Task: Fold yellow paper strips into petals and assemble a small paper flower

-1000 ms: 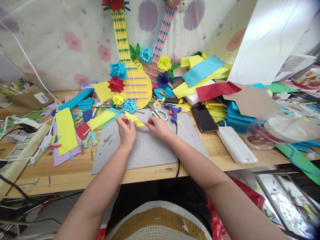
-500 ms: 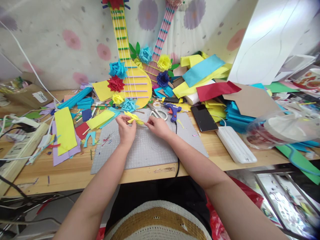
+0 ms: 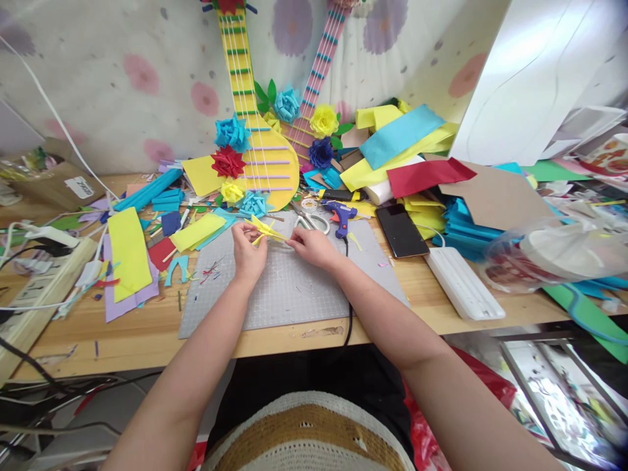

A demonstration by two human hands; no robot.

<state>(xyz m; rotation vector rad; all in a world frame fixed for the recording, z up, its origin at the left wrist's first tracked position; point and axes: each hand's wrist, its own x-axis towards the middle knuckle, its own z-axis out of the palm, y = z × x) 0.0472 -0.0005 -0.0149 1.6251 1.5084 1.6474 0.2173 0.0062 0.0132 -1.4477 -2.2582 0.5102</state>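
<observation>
My left hand pinches a yellow paper flower with pointed petals, held just above the grey cutting mat. From the other side my right hand has its thumb and forefinger closed on a thin stick that reaches the flower's right edge. Its exact kind is too small to make out. Behind my right hand lie scissors with white handles. A blue glue gun rests to their right, its black cord running down across the mat.
Behind the mat stand a yellow paper lute and a pink one, both with paper flowers. To the right are a phone, a white power bank-like box and piled coloured paper. Yellow strips and a socket strip lie left.
The yellow flower has turned in my left fingers, its petals now lying flatter and facing more upward. Both hands stay in nearly the same place.
</observation>
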